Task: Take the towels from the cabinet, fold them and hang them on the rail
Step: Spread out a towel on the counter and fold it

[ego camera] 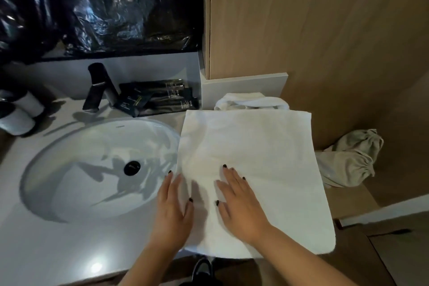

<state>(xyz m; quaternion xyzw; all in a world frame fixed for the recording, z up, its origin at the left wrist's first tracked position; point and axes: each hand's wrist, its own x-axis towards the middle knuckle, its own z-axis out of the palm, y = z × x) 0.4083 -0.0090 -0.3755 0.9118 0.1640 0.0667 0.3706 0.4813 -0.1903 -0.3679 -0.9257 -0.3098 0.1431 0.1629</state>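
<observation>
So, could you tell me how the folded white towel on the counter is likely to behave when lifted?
The folded white towel is probably floppy: its near edge already droops over the counter. It likely grips rather than slides, being soft cloth. Both the left hand and the right hand lie flat on it; lifted by one edge, it may unfold.

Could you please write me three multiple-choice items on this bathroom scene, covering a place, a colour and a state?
1. Where does the flat white folded towel lie?
A in the basin
B on the counter right of the oval white basin
C on the floor

2. What colour is the tall faucet?
A black
B gold
C white

3. How is the right hand?
A clenched
B pinching a corner
C flat on the towel

Answers:
1 B, it lies beside the basin.
2 A, it is dark throughout.
3 C, its fingers are straight.
</observation>
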